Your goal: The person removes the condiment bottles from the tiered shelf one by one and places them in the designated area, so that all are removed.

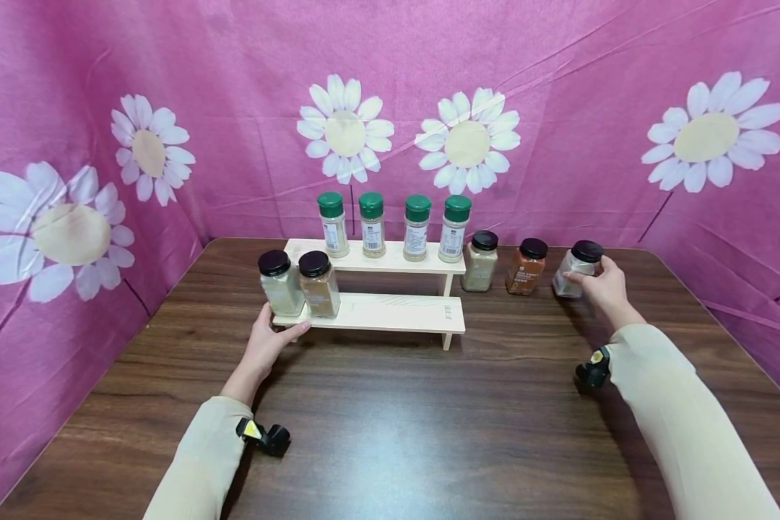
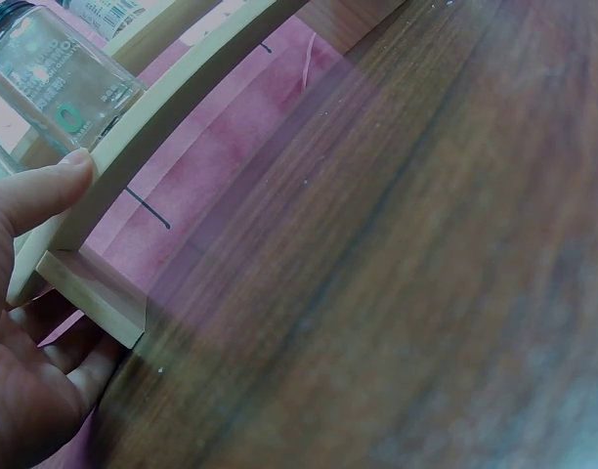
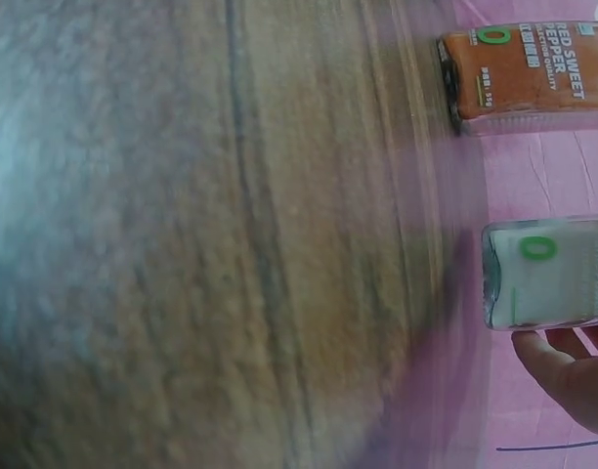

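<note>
My left hand (image 1: 266,348) grips the left end of a two-tier light wooden spice rack (image 1: 396,313). In the left wrist view its thumb lies along the lower shelf's front edge, with the fingers around the end by the leg (image 2: 99,293). Right above that hand, a black-lidded jar of pale green spice (image 1: 284,292) and a jar of brown spice (image 1: 321,292) stand on the lower shelf. At the far right my right hand (image 1: 603,289) holds a black-lidded jar of whitish powder (image 1: 567,276), tilted slightly, with thumb and fingers on its sides.
Several green-capped shaker bottles (image 1: 417,231) line the upper shelf. Between the rack and my right hand stand a greenish spice jar (image 1: 479,267) and a red sweet pepper jar (image 1: 523,273). A pink flowered cloth (image 1: 403,43) hangs behind the brown wooden table (image 1: 390,419).
</note>
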The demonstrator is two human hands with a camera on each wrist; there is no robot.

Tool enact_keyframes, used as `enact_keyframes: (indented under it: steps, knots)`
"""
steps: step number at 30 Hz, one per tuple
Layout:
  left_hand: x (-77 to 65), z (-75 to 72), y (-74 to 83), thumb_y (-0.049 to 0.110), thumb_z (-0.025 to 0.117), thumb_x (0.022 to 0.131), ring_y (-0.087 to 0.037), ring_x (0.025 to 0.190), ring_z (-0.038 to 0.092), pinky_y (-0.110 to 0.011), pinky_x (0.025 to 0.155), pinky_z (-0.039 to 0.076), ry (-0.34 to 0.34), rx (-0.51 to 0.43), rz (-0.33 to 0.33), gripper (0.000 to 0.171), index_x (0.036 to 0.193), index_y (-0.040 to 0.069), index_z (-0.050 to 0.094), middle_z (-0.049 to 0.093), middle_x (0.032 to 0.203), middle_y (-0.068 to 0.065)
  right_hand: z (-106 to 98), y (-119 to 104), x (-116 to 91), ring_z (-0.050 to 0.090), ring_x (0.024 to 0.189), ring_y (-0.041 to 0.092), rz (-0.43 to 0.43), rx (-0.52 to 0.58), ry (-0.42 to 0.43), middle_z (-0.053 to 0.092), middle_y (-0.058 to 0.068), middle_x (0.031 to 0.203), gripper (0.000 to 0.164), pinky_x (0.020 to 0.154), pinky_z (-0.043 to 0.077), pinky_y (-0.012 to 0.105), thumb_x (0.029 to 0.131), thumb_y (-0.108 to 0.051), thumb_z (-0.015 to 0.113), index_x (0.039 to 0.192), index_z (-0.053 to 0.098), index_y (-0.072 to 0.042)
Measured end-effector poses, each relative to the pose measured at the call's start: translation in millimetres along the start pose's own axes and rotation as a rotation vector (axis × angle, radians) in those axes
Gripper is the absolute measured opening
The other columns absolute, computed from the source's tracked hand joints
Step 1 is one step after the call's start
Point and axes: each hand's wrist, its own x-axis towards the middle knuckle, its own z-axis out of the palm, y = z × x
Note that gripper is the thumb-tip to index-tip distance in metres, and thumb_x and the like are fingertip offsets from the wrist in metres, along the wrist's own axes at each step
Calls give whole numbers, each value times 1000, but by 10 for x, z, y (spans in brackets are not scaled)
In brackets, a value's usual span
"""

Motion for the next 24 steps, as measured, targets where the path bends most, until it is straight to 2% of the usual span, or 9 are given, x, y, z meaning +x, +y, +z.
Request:
enact_keyframes:
  steps: [12,19,24]
  knots:
    - [-4,3,13,8,68,73,-17,79,47,-24,59,43,0,11,0,58,120,2,34,46,108,-13,9,36,-19,41,79,16,4,-56,-21,46,20,101,48,65,34,21,77,-14,61,113,42,11]
    - [2,1,-1,8,68,73,-16,79,47,-23,59,42,0,3,3,58,120,2,34,46,108,-12,16,52,-14,41,77,12,31,-29,-19,45,17,100,48,64,35,19,77,-13,61,114,40,11]
    - [3,1,-6,8,68,73,-13,79,47,-23,59,42,0,0,5,59,121,2,34,45,109,-12,26,37,-7,41,89,22,51,-2,-45,41,21,109,54,72,37,25,79,-13,61,118,34,12]
